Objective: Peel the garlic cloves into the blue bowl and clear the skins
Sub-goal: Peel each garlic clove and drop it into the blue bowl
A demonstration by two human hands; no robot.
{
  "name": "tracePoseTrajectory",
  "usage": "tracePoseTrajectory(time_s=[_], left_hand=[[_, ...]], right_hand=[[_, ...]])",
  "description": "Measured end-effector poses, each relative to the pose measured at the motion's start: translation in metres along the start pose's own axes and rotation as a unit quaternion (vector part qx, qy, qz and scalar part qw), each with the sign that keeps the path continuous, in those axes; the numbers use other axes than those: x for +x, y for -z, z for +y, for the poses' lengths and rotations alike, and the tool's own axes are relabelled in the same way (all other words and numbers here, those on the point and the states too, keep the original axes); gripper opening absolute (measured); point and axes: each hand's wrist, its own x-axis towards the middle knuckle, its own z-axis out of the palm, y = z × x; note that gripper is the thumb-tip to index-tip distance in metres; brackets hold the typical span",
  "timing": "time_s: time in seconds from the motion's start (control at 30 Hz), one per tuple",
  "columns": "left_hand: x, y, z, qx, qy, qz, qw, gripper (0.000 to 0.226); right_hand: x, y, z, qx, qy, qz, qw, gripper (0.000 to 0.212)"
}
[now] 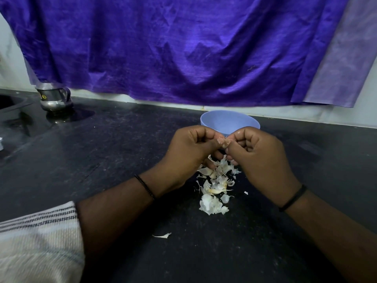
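Both my hands, left hand (189,148) and right hand (259,152), pinch one garlic clove (224,143). Bowl (230,121) just beyond; slip drops clove into skins (214,186) below.

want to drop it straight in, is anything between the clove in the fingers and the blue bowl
Nothing visible. Both hands, left hand and right hand, pinch the garlic clove just in front of the blue bowl, whose open rim faces them.

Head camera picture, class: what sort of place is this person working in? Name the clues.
Most likely a home kitchen. The clues: a dark stone counter, a steel pot beside a sink edge, and garlic skins piled near a blue bowl.
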Motion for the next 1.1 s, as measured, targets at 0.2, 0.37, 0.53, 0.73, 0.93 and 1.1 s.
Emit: tracePoseTrajectory(time_s=[0.2, 0.37, 0.53, 0.73, 0.93, 1.1], left_hand=[[0.0012, -0.0015, -0.0001, 0.015, 0.004, -0.023, 1.000, 0.017], [0.0008, -0.0003, -0.0007, 0.007, 0.020, -0.025, 0.999, 0.017], [0.0010, 0.0006, -0.0005, 0.002, 0.025, -0.013, 1.000, 0.015], [0.0020, 0.0031, -0.0035, 0.017, 0.027, 0.020, 0.999, 0.010], [0.0025, 0.0023, -0.0016, -0.001, 0.040, 0.006, 0.999, 0.014], [0.0042, 0.0034, -0.0011, -0.018, 0.049, -0.003, 0.999, 0.013]], right_hand=[[0.0027, 0.0008, -0.0014, 0.072, -0.071, -0.038, 0.994, 0.011], [0.0032, -0.0002, 0.0001, 0.120, -0.111, -0.057, 0.985, 0.016], [0.0027, -0.0001, 0.0012, 0.086, -0.093, -0.039, 0.991, 0.010], [0.0008, -0.0003, 0.0012, 0.042, -0.066, -0.045, 0.996, 0.010], [0.0011, 0.0001, 0.0000, 0.044, -0.075, -0.034, 0.996, 0.010], [0.0015, 0.0004, 0.0020, 0.053, -0.086, -0.025, 0.995, 0.012]])
